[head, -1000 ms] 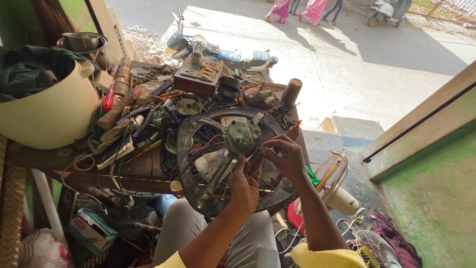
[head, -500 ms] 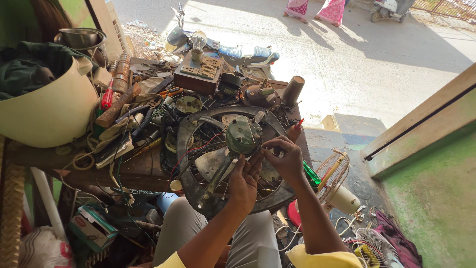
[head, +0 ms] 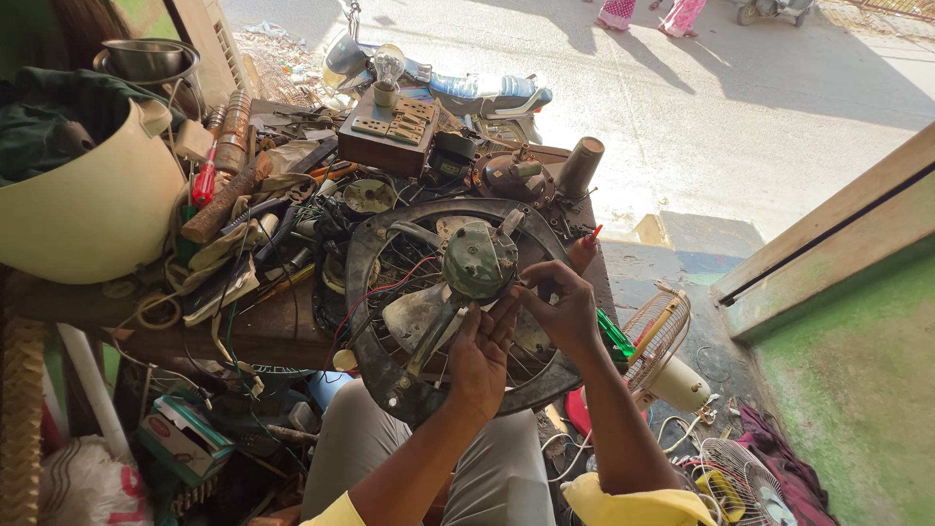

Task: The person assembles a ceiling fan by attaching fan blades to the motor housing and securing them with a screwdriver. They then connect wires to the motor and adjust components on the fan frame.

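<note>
Since a second ago our right hand (head: 560, 304) has drawn in toward the green motor housing (head: 479, 259) and our left hand (head: 479, 353) has risen to meet it — fingertips of both now pinch something small, too tiny to name. The exhaust fan frame (head: 390, 365) rests on our lap against the cluttered workbench (head: 263, 331) — fine work at the motor.

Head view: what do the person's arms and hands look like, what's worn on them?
Both hands, left hand and right hand, are bare: no gloves, rings or watch visible. Forearms are uncovered; short bright yellow fabric sleeves show at the bottom edge.
</note>
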